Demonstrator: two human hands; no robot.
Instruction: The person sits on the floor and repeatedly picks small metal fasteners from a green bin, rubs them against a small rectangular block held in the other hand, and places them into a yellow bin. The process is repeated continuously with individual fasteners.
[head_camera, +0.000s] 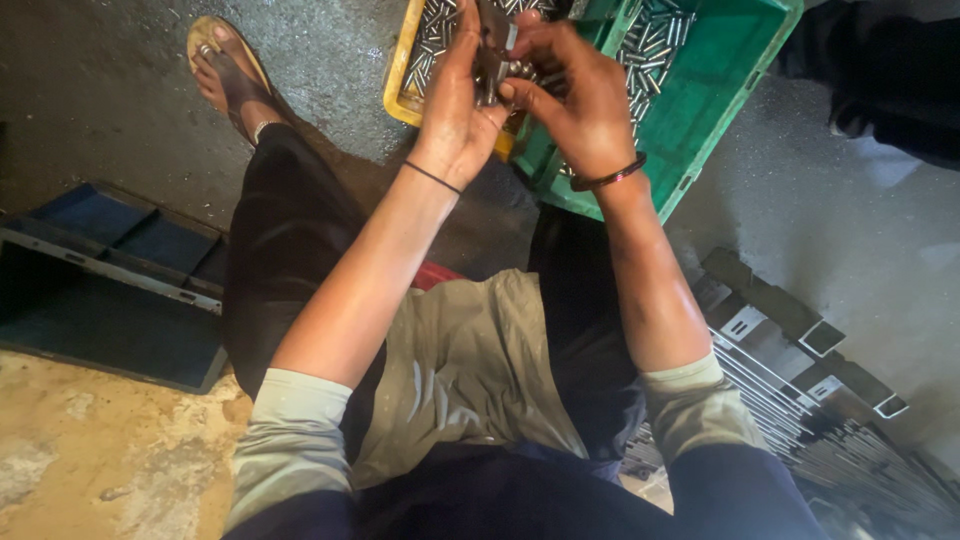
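Note:
I sit on the floor with both arms stretched forward. My left hand (457, 95) and my right hand (565, 85) meet above two bins and together grip a small dark metal part (493, 60). The left hand's palm cups it from the left, and the right hand's fingertips pinch it from the right. Below them a yellow bin (402, 80) and a green bin (720, 70) each hold several small shiny metal cylinders (650, 45). Most of the held part is hidden by my fingers.
A dark blue divided tray (110, 270) lies on the floor at left. A stack of long metal square tubes (800, 370) lies at lower right. My sandalled foot (225, 75) rests at top left. Another person's dark clothing (890, 80) shows at top right.

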